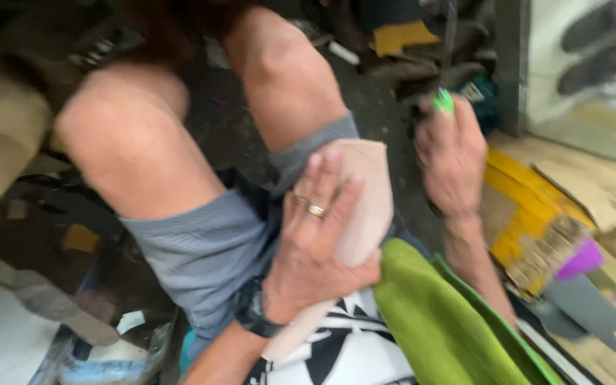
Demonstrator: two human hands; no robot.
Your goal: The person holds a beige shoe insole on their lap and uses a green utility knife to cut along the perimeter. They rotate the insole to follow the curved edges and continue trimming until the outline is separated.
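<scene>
the left hand (315, 242) clamped a tan leather piece (365, 207) against the lap; the right hand (450, 160) gripped a green-tipped tool (442, 101). loosely braced, the leather could slide sideways.

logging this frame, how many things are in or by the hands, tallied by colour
Pale tan: 1, flat leather-like piece in the left hand
Bright green: 2, small object at the right hand, cloth on the lap
Total: 3
</scene>
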